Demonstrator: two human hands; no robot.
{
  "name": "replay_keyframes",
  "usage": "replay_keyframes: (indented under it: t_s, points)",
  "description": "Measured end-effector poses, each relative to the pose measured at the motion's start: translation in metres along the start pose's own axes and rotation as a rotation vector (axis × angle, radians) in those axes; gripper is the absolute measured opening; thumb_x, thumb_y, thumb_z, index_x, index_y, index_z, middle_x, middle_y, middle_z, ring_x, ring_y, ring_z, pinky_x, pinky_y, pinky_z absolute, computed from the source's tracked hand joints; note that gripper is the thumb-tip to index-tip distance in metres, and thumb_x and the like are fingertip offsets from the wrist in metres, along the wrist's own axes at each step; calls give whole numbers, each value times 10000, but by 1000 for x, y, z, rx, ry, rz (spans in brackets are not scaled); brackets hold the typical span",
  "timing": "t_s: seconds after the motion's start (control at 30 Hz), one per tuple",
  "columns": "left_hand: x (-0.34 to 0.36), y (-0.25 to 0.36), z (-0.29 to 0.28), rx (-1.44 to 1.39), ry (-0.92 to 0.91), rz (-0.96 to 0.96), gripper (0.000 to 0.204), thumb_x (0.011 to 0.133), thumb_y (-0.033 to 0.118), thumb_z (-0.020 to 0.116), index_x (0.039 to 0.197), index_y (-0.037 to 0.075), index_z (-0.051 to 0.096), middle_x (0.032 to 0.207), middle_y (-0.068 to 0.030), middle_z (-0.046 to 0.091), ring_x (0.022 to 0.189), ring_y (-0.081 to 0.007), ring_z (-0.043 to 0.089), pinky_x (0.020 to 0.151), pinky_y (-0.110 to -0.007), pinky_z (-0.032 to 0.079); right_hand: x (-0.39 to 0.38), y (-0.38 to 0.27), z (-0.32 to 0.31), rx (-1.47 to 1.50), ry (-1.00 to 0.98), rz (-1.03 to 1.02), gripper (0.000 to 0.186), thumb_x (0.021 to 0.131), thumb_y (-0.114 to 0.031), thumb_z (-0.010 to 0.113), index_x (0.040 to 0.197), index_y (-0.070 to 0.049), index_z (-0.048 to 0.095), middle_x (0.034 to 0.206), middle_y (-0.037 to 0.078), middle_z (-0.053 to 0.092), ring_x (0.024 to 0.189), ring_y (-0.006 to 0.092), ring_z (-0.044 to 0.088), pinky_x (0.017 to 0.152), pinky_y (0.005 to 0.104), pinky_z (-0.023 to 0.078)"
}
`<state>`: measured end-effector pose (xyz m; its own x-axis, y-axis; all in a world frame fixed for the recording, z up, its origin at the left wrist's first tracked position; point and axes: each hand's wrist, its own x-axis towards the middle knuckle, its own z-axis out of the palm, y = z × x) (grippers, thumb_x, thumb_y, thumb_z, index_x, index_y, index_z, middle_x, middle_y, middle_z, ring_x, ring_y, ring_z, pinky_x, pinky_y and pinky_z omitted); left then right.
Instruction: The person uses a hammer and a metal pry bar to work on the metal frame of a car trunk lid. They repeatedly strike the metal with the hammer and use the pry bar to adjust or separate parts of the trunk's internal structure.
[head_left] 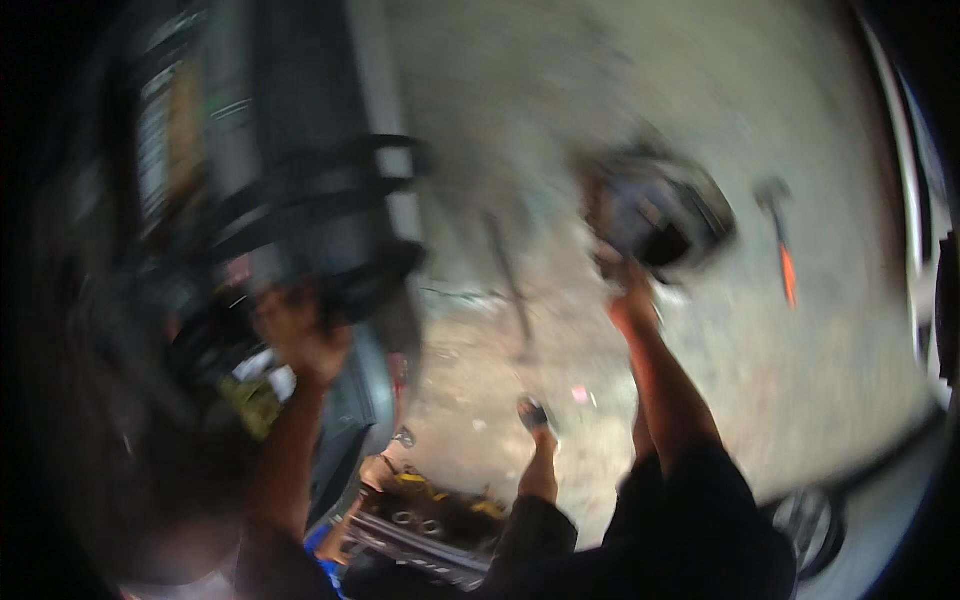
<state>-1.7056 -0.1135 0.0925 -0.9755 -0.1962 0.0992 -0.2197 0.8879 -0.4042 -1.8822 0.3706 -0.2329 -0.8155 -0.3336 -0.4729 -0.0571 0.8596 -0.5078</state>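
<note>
Motion blur smears much of the view. My right hand [630, 290] reaches forward over the floor and appears closed on the near edge of a dark, bulky, rounded thing [665, 215]; its kind is too blurred to name. On the left, my left hand [305, 335] is beside large dark equipment [310, 190] with bar-like parts standing out from its side. Its fingers are smeared, and whether they hold anything does not show. Below that hand lie a yellow-green item [255, 402] and something white [283, 382].
An orange-handled hammer [787, 270] lies on the concrete floor [680, 80] at the right. A thin dark bar [508, 285] is on the floor ahead. My sandalled foot [534, 412] stands near a dark tray with yellow items [430, 492]. A round dark ring [812, 530] is at lower right.
</note>
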Motion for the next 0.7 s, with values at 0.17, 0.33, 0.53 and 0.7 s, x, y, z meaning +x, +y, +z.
replay_keyframes:
  t_s: [0.17,0.33,0.53,0.7]
  points:
    - [10,-12,-42,-101,-471,-230,781,872,527,648,1581,225,521,1588,-240,410,1608,-482,184,1264,-719,135,-64,-30,-24,-254,-523,30,417,913,-158,623,1303,-9,643,1231,265,726,1179,482,677,1008,544,555]
    - [10,-9,-31,-210,-464,-253,786,886,534,636,1605,258,482,1616,-188,365,1643,-425,86,1267,-715,126,-16,17,-67,-325,-404,-55,366,915,-247,625,1127,37,715,1165,323,727,1121,487,704,968,560,556]
    - [5,-8,-41,-229,-499,-252,796,893,561,641,1614,273,465,1611,-155,361,1643,-420,71,1259,-723,159,58,-124,-124,-239,-400,-393,253,871,-115,632,1071,19,708,1108,231,754,1031,440,721,907,517,575]
    - [10,-15,-40,-285,-465,-252,735,918,524,633,1593,270,491,1638,-129,360,1645,-393,105,1279,-689,178,80,-376,-126,96,-147,-902,281,914,-72,648,1181,-10,711,1149,253,735,1071,476,697,905,511,575]
